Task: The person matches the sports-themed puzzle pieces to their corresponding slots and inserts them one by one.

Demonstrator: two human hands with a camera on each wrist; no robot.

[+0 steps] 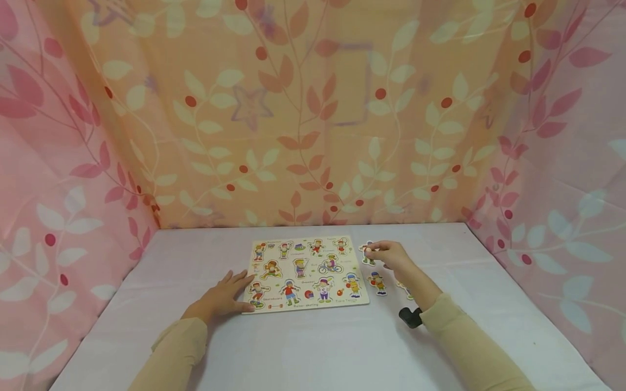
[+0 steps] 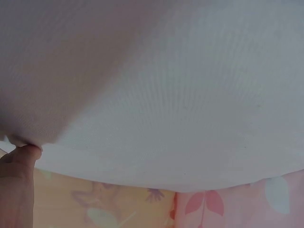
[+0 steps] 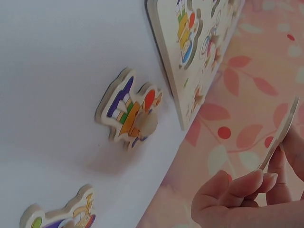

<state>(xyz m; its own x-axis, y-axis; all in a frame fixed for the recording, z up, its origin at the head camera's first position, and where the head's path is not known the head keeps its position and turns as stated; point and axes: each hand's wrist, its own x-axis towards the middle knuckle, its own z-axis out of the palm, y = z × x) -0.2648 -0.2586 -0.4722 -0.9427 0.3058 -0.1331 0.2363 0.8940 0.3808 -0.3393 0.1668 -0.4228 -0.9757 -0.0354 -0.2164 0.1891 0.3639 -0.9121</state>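
Observation:
A wooden puzzle board (image 1: 305, 312) with printed sport figures lies on the white table. My left hand (image 1: 222, 296) rests along its left edge, fingers spread at the side and thumb by the near corner; part of that hand shows in the left wrist view. Past the board's right side, my right hand (image 1: 391, 256) pinches a puzzle piece (image 1: 367, 255) shaped like a child figure. In the right wrist view the held piece (image 3: 280, 133) appears edge-on, raised and tilted between thumb and fingers. Below it lies a knobbed figure piece (image 1: 377, 283) beside the board.
Another figure piece (image 1: 405, 290) lies partly hidden under the right forearm. A black object (image 1: 409, 317) sits by the right sleeve. Leaf-patterned cloth (image 1: 313, 163) hangs behind the table and along both sides.

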